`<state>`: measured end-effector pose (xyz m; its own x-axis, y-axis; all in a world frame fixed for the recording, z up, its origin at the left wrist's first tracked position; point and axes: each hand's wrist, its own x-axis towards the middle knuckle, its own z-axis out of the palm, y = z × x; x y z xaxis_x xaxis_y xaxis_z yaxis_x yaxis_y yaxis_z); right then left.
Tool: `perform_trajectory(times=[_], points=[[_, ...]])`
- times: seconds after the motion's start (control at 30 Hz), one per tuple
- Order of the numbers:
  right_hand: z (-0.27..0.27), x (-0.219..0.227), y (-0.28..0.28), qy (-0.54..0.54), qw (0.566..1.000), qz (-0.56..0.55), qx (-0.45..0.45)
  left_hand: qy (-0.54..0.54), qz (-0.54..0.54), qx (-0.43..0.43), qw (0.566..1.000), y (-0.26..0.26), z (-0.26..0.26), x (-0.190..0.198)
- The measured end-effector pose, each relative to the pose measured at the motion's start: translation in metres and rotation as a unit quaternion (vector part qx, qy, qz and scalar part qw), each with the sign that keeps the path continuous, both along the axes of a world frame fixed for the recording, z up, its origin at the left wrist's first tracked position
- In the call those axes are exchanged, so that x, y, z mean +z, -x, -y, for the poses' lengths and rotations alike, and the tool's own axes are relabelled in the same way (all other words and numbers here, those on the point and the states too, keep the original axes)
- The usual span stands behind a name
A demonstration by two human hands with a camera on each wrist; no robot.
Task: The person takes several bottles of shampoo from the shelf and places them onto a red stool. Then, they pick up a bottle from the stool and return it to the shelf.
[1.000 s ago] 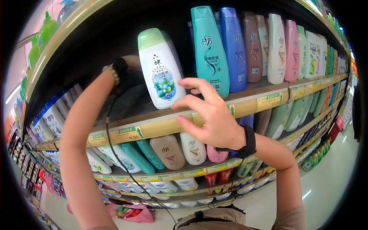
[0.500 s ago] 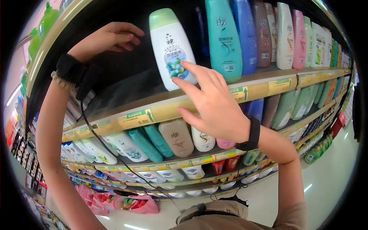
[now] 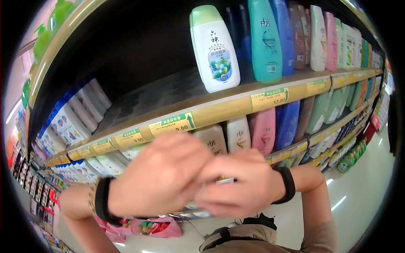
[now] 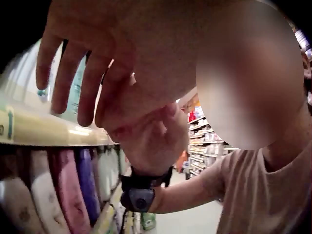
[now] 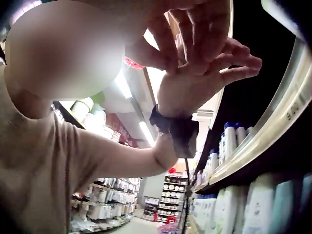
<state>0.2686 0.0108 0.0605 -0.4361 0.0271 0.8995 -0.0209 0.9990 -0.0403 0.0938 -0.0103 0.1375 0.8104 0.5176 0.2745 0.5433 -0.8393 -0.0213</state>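
Drawn back from the shelf (image 3: 147, 103), both hands (image 3: 158, 175) (image 3: 244, 187) overlap and touch, left fingers (image 4: 67, 83) straight, right grip unclear.

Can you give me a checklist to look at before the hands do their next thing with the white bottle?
1. White bottle stands on its base on the upper shelf: ok.
2. Its label faces out: ok.
3. There's a gap between it and the teal bottle: ok.
4. Left hand and right hand are apart: not ok, they overlap in the head view.
5. A hand is on the white bottle: not ok, neither touches it.
6. It's full: cannot tell, its insides don't show.
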Motion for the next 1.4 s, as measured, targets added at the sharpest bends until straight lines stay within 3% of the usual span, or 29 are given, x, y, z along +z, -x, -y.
perform_trajectory(times=[0.17,0.27,0.5,0.63,0.67,0.77,0.9,1.03,1.3,1.37,1.4], points=[[0.043,-0.01,-0.005,-0.016,0.995,0.09,0.045,0.026,-0.025,-0.125,0.992,0.023,0.032,-0.029],[0.072,-0.025,-0.001,-0.051,0.997,0.04,0.039,0.043,-0.044,-0.204,0.977,0.029,0.039,-0.033],[0.13,-0.009,-0.004,-0.033,0.994,0.107,0.021,-0.023,-0.002,-0.207,0.978,0.053,0.063,-0.037],[0.17,-0.007,-0.007,-0.014,0.989,0.144,0.002,-0.001,-0.086,-0.278,0.957,0.049,0.106,-0.028],[0.181,-0.008,-0.009,-0.002,0.988,0.155,-0.005,0.035,-0.023,-0.3,0.953,0.046,0.118,-0.034],[0.223,-0.019,-0.016,0.035,0.987,0.149,-0.052,0.056,-0.02,-0.389,0.92,0.027,0.141,-0.037],[0.305,-0.032,-0.032,0.122,0.97,0.135,-0.159,0.098,-0.034,-0.515,0.851,-0.015,0.164,-0.046],[0.397,-0.06,-0.034,0.201,0.933,0.112,-0.277,0.191,-0.07,-0.636,0.744,-0.063,0.2,-0.07],[0.545,-0.077,-0.003,0.277,0.809,0.024,-0.518,0.202,-0.159,-0.816,0.517,-0.149,0.305,-0.107],[0.569,-0.08,0.007,0.295,0.769,0.005,-0.567,0.162,-0.164,-0.873,0.429,-0.174,0.338,-0.097],[0.578,-0.083,0.012,0.304,0.749,-0.005,-0.589,0.176,-0.176,-0.882,0.4,-0.183,0.344,-0.11]])
